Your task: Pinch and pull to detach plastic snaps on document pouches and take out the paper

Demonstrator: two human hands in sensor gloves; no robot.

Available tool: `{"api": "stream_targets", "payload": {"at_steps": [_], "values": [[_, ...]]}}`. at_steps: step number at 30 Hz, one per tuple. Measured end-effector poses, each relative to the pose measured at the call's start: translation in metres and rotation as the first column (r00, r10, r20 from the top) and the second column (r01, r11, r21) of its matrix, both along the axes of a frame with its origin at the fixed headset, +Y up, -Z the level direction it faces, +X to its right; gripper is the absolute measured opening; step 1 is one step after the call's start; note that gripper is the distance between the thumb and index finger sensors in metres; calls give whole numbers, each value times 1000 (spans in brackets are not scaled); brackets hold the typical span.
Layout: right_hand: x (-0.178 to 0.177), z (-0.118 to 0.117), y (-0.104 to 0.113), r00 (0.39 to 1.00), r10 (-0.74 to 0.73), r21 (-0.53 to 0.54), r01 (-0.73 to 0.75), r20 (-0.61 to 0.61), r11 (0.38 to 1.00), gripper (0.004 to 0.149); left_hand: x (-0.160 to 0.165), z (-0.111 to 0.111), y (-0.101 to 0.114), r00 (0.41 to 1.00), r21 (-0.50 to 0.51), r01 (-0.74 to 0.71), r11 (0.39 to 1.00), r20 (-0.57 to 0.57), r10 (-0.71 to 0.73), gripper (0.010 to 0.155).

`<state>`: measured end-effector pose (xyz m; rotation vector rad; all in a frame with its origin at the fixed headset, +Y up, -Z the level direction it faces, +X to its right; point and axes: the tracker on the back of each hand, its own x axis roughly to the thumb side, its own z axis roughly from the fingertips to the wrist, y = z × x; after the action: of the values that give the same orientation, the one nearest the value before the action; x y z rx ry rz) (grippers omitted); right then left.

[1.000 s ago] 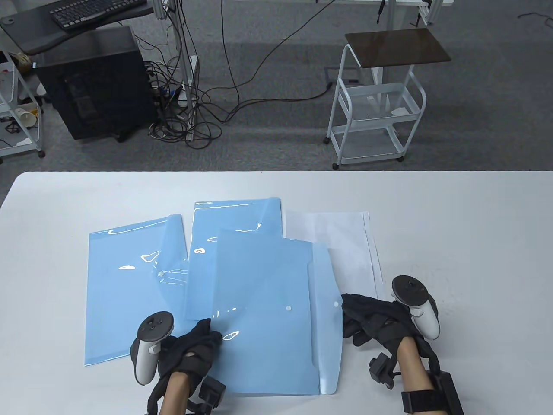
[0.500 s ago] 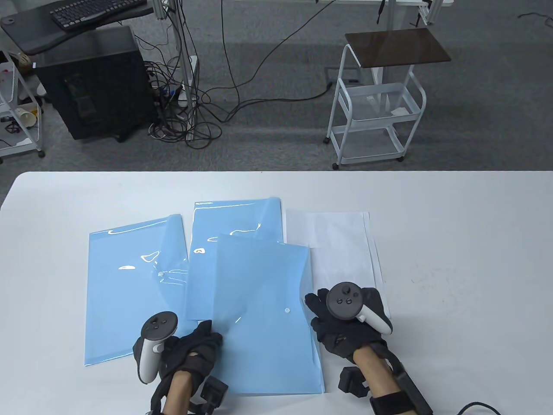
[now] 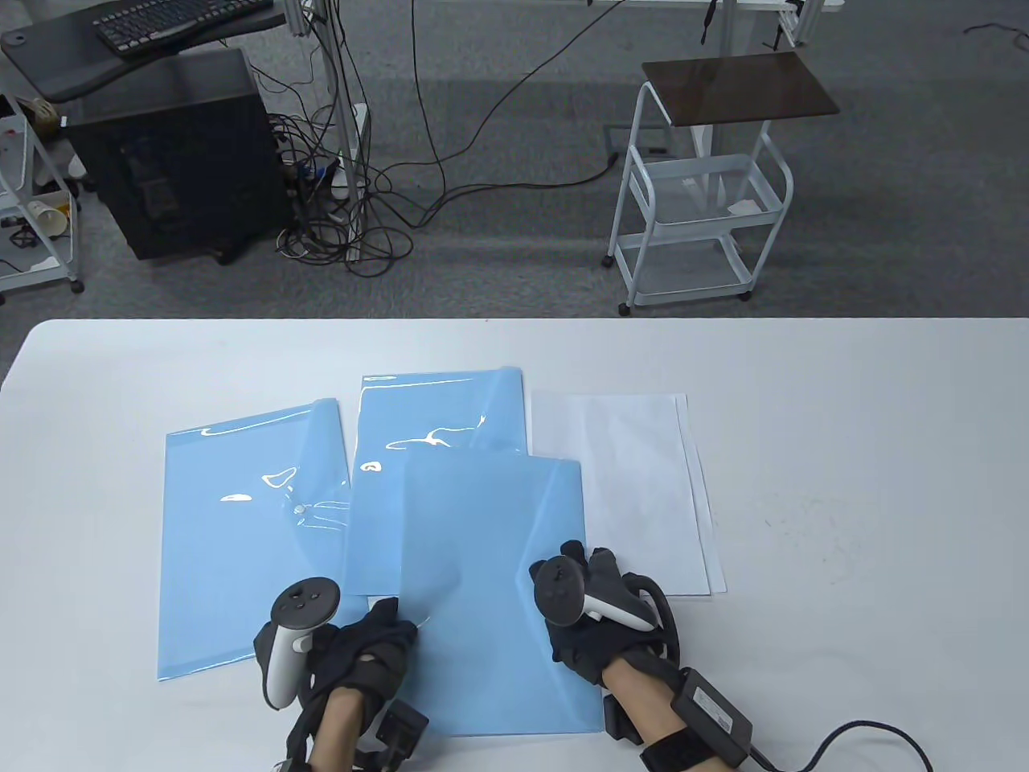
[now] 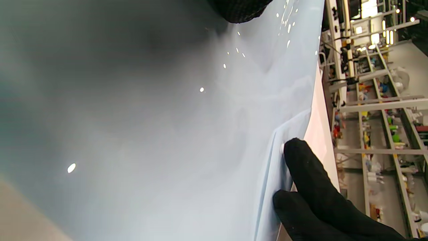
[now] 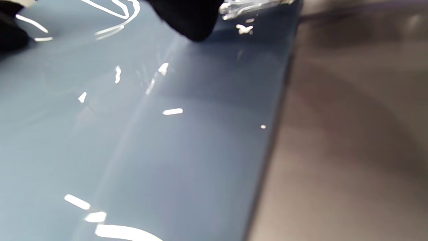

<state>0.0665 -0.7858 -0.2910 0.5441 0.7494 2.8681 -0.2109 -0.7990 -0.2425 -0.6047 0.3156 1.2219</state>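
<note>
Past the white table (image 3: 844,418) stand a white cart (image 3: 698,193), a black box (image 3: 173,153), a keyboard (image 3: 173,20) and tangled wires (image 3: 354,217).

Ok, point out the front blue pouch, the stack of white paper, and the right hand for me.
front blue pouch (image 3: 482,579), table view, on its bare middle panel.
stack of white paper (image 3: 635,482), table view, on the top sheet's centre.
right hand (image 3: 599,623), table view, on the gloved back beside the tracker.

Glossy blue pouch (image 5: 140,134) under gloved fingertip (image 5: 190,20)
</note>
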Motion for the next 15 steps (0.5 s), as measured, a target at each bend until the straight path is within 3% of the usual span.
{"api": "stream_targets", "payload": {"at_steps": [11, 15], "values": [[-15, 2, 1, 986, 159, 122, -151, -59, 981, 61, 1, 0, 0, 1000, -8, 10, 1000, 0, -10, 49], [-15, -1, 2, 986, 157, 89, -151, -62, 984, 60, 2, 0, 0, 1000, -10, 14, 1000, 4, -14, 49]]}}
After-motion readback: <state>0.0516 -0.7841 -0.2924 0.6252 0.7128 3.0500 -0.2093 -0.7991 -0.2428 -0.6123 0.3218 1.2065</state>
